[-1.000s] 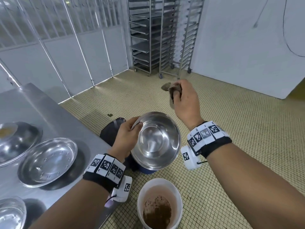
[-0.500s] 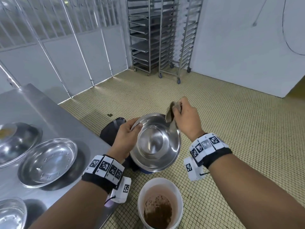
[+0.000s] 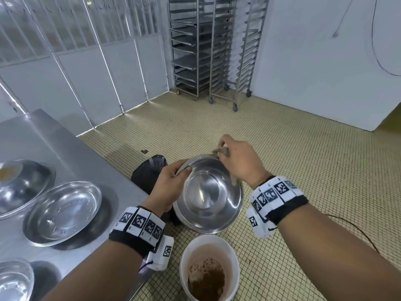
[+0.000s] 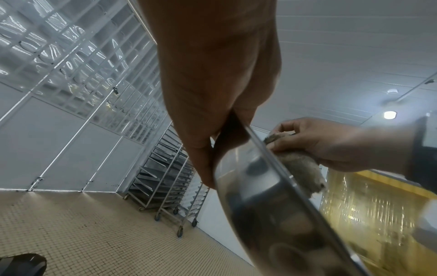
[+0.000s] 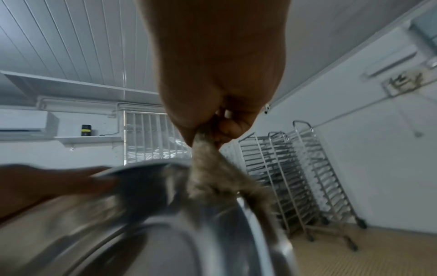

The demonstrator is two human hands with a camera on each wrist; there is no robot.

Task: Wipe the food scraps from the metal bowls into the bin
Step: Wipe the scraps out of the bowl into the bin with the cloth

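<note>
- Looking down past our forearms, we see the white bin (image 3: 209,268) nearest on the tiled floor, brown scraps lying in its bottom.
- Left of it stands the steel tabletop (image 3: 43,137), carrying a shallow metal bowl (image 3: 63,211), with two more bowls partly in view, one at its near left (image 3: 15,279) and one farther left (image 3: 23,185).
- Just beyond the bin, our left hand (image 3: 171,183) holds the metal bowl being wiped (image 3: 208,196) in the air, tilted toward us, its fingers (image 4: 201,164) and thumb clamped on the left rim.
- At the bowl's far right rim, our right hand (image 3: 240,164) has its fingers (image 5: 229,128) pinched round a grey-brown cloth (image 5: 208,171), which drapes over the rim.
- Beside the bowl's left, a dark object (image 3: 149,172) sits on the floor; we cannot tell what it is.
- Far off, wheeled tray racks (image 3: 212,51) stand against the wall.
</note>
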